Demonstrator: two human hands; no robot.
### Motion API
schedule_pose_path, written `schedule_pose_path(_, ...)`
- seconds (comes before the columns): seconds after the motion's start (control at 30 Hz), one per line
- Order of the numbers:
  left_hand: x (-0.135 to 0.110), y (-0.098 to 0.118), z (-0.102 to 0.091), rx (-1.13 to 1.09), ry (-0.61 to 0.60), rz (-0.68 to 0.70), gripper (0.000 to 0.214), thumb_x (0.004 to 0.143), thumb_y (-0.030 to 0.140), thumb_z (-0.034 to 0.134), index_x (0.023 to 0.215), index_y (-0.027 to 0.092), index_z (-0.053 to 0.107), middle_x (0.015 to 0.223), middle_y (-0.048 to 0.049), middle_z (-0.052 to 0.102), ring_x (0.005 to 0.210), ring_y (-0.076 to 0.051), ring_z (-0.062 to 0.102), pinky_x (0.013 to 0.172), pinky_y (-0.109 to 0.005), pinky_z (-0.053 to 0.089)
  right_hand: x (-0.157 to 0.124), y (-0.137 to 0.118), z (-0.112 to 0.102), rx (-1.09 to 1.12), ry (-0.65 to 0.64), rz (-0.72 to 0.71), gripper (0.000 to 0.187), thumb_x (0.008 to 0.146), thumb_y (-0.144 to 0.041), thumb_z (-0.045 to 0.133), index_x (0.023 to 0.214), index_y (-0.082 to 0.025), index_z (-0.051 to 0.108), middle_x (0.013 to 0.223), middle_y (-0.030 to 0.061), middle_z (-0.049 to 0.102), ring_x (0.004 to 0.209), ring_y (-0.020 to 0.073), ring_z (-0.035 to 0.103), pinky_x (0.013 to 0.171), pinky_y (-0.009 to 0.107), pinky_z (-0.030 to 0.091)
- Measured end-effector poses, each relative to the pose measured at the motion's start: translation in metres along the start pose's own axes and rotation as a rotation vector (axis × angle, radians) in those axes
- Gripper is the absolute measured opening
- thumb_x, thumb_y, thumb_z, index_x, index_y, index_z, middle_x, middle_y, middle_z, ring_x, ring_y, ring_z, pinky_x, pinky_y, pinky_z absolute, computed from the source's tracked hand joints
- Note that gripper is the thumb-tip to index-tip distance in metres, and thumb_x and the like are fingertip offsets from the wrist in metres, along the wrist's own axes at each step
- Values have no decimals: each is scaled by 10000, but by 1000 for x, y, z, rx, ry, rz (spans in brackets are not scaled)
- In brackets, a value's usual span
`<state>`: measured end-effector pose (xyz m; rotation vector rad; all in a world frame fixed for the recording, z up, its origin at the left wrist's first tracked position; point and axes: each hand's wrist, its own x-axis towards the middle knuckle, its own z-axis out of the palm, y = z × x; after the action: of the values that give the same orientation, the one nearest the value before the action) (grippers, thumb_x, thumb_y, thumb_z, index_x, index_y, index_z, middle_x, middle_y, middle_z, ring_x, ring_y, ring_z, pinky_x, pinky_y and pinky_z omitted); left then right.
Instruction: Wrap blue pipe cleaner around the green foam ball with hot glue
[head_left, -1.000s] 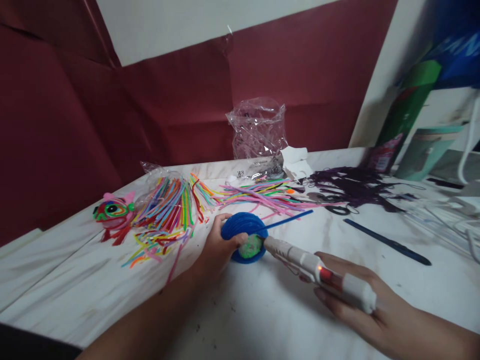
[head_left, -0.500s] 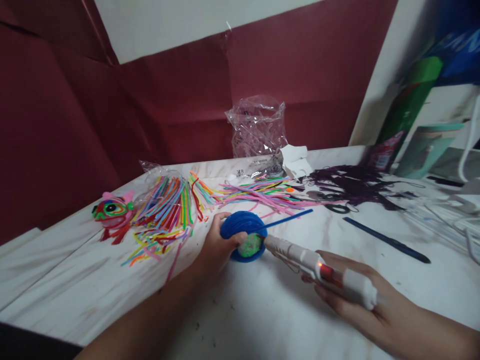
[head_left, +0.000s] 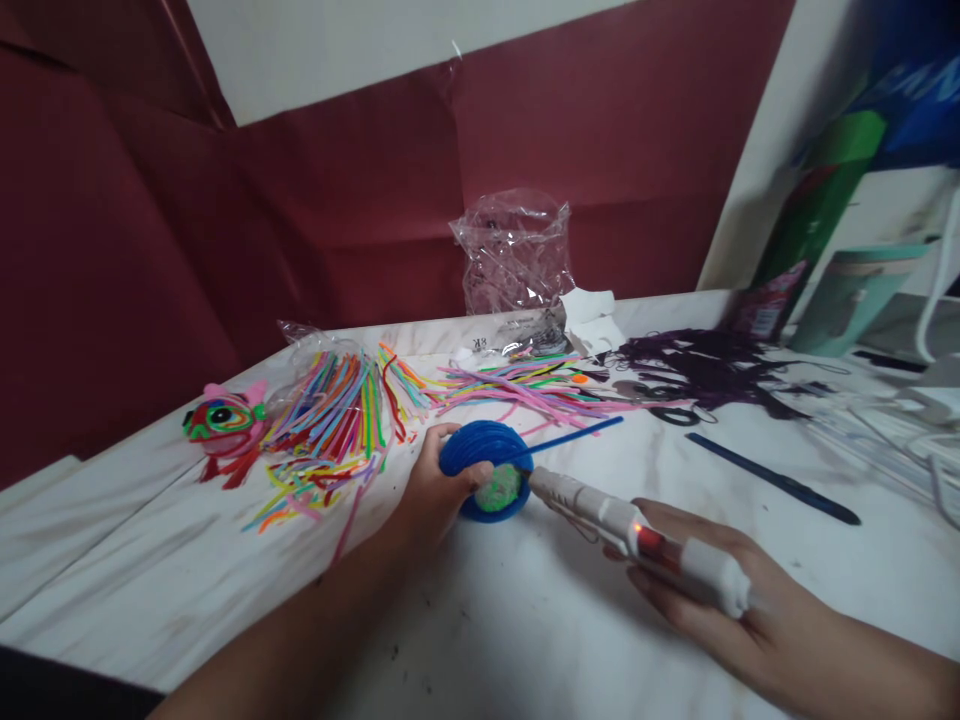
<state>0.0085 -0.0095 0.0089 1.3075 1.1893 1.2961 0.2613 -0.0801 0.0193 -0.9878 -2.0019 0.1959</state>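
The left forearm (head_left: 322, 615) slants up to the left hand (head_left: 435, 485) near centre, thumb (head_left: 476, 476) pointing right; the right hand (head_left: 765, 625), lower right, is curled tight.

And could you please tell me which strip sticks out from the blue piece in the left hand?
The blue strip, slanting rightward from the blue piece past the white tool's tip; the other strips lie on the table.

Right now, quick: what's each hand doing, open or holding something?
Left hand: closed, holding the round blue piece.
Right hand: closed around the white tool with an orange light.
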Motion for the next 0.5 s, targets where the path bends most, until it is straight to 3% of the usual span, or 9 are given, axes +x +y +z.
schedule_pose_path(0.17,0,1,1,-10,38,-8,629,577,404,779,1103,200,503,939,-44,663,816,-215,621,704,-321,485,2,0,-1,63,-29,-104,116,833,-178,535,810,-288,568,640,-19,686,543,192,706,518,237,602)
schedule_pose_path(0.5,0,4,2,-15,86,-50,598,564,405,771,1066,193,523,889,-36,670,784,-212,621,706,-325,485,5,-2,1,116,-54,-106,161,783,-146,533,788,-305,560,629,-18,685,532,200,696,492,252,592)
